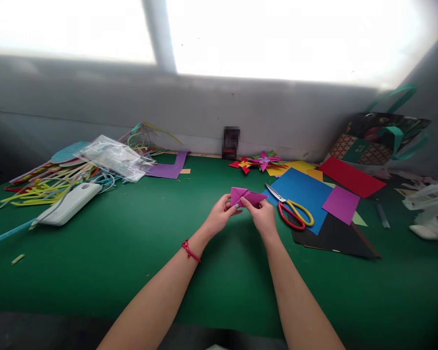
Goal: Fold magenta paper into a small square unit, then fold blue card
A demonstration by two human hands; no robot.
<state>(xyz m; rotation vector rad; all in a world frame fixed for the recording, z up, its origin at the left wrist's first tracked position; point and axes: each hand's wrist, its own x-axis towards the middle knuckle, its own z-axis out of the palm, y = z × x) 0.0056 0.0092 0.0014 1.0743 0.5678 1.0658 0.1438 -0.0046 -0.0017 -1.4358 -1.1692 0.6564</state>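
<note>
Two bare hands share one folded piece of magenta paper [253, 196] over the middle of the green surface [149, 233]. From where I stand, the left hand [221, 213] has its fingers closed on the squarer end, and the right hand [264, 216] grips the pointed part — its index finger pressed along the fold near the centre. A red bracelet [191, 251] circles the left wrist.

Just right of the hands, scissors [286, 201] with one red and one yellow handle lie partly open on a blue sheet [304, 187]; a purple square [341, 204] overlaps that sheet's right side, with black sheets [332, 238] below. Behind the hands sit layered paper flowers [264, 160]. Off to the left — well apart — a clear plastic bag [113, 158] rests among coloured strips.
</note>
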